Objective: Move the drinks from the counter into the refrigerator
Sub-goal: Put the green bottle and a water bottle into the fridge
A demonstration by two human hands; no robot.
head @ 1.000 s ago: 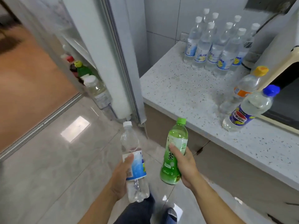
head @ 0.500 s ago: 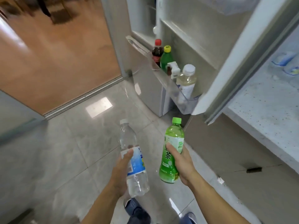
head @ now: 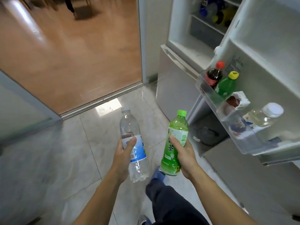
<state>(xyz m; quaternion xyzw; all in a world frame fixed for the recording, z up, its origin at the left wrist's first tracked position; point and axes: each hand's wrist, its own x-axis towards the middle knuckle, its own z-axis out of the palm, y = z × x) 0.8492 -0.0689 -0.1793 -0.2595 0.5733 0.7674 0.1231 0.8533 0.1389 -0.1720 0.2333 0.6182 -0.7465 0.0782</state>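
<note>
My left hand [head: 124,155] grips a clear water bottle [head: 135,153] with a blue label, held upright over the floor. My right hand [head: 185,154] grips a green tea bottle [head: 175,140] with a green cap, also upright. The refrigerator [head: 191,46] stands open ahead and to the right. Its door shelf [head: 227,117] holds a dark cola bottle [head: 213,75], a green bottle with a yellow cap [head: 226,85], a small carton [head: 237,101] and a clear bottle with a white cap [head: 264,116]. Both held bottles are left of and below that shelf.
The lower refrigerator door [head: 175,88] is closed. More bottles [head: 217,13] sit blurred on an upper inner shelf. A sliding door track [head: 100,101] divides grey tiles from a brown floor. My leg and shoe [head: 159,176] are below the bottles.
The view has swung left from the counter to the open refrigerator, which is now closer. Both hands still hold their bottles in the same way.
</note>
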